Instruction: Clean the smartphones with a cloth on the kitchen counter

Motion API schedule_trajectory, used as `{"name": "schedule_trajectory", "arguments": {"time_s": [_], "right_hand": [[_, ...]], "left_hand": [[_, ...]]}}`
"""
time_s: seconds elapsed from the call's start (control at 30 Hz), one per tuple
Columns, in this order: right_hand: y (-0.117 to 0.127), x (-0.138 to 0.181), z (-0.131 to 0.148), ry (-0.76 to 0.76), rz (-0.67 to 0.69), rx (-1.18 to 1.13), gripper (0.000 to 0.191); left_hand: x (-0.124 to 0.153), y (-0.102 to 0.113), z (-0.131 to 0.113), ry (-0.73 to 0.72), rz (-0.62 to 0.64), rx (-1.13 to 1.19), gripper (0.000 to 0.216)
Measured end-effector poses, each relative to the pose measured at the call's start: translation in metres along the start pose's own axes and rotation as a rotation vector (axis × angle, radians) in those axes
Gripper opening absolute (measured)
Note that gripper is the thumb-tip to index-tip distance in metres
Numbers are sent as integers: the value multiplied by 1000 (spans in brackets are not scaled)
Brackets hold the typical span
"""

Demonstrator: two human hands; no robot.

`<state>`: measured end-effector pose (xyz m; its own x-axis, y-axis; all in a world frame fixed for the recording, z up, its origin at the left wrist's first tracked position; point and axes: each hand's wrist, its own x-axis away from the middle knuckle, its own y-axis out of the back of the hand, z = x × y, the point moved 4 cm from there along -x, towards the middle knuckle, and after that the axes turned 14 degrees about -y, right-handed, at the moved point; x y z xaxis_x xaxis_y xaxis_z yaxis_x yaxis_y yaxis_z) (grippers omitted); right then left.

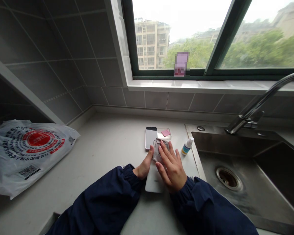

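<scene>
A white phone [152,182] lies back up on the counter, close in front of me. My left hand [144,165] holds its left edge, thumb pointing up along the side; the other fingers are mostly hidden. Over the phone's upper part lies a thin grey cloth [157,153]. My right hand [171,165] rests flat on this cloth with its fingers spread. Just beyond the hands are a second phone [151,134], screen up, and a clear case [167,138] with a pink packet [165,132] on it. Right of my right hand stands a small white spray bottle [187,146].
A steel sink [250,195] with a chrome faucet [250,111] is set into the counter [107,140] on the right. A printed white plastic bag [29,153] lies at the left. Behind the counter rise a tiled wall [156,99] and a window.
</scene>
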<state>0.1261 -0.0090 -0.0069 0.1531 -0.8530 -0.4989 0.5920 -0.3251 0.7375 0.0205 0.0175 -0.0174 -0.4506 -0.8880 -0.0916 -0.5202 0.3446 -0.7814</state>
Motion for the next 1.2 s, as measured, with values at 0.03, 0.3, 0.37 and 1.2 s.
{"name": "schedule_trajectory", "arguments": {"time_s": [0.03,0.3,0.37,1.2], "right_hand": [[1,0,1,16,6,-4,60],[7,1,14,97,28,2,58],[6,0,13,69,15,29,57],[6,3,18,105,56,86,49]], "left_hand": [[-1,0,0,-15,-3,10,66],[0,-5,-4,-56,-39,-12,56],[1,-5,-3,-50,-42,-11,56],[2,1,-5,39,-119,-2,70]]}}
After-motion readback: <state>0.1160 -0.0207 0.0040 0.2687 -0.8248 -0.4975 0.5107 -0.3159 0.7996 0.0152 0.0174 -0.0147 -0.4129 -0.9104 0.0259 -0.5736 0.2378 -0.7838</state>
